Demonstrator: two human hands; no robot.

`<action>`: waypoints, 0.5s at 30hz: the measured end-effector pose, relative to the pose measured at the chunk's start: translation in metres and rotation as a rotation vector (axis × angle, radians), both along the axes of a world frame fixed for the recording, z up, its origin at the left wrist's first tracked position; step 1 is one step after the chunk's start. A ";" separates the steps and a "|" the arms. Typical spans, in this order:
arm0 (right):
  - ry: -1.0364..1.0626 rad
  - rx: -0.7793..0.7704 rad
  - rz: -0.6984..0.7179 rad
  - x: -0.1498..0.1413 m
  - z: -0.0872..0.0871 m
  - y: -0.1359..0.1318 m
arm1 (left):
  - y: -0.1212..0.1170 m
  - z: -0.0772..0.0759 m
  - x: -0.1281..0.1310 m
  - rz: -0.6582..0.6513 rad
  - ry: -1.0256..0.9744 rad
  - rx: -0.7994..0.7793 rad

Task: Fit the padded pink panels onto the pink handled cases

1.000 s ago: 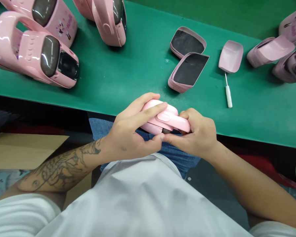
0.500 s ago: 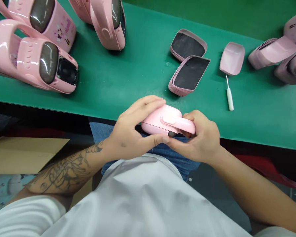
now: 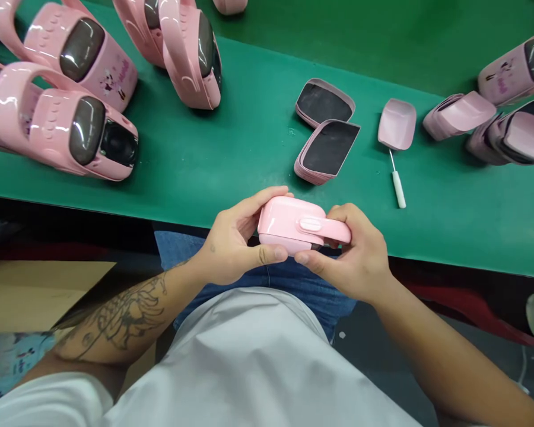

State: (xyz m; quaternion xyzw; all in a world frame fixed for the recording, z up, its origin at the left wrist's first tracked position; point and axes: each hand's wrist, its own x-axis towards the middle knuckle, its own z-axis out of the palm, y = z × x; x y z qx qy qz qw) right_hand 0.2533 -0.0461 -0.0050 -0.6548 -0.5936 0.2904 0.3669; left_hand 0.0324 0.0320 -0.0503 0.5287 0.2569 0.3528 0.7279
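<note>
Between my two hands, over my lap at the table's near edge, is a small pink plastic housing with a looped handle [image 3: 289, 220]. My left hand [image 3: 235, 240] grips its left end, thumb along the near side and fingers over the far side. At the handle end, my right hand [image 3: 356, 252] holds on, its fingers curled around the handle and its thumb on the near side. A dark part shows at the housing's near right corner. The fingers of my right hand are partly hidden behind the handle.
On the green table [image 3: 196, 172] lie two stacks of pink curved panels with black inner faces [image 3: 331, 147]. A pink shell [image 3: 397, 123] and a white-handled screwdriver [image 3: 399, 188] lie farther right. Several pink handled housings [image 3: 86, 139] stand at the left; more pink parts [image 3: 458, 112] stand at the far right.
My view has shifted, so things on the table sit lower in it. The pink housing has turned slightly in my hands, and my left fingers have moved toward its left end.
</note>
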 end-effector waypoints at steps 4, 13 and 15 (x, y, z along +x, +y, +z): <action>0.025 -0.101 -0.029 -0.002 0.009 0.001 | -0.006 0.003 0.001 0.043 -0.004 0.026; 0.053 0.074 -0.081 -0.006 -0.011 -0.004 | -0.006 0.002 0.006 0.053 0.078 0.318; 0.017 0.121 -0.072 -0.004 -0.015 0.001 | -0.003 -0.001 0.009 0.097 0.079 0.335</action>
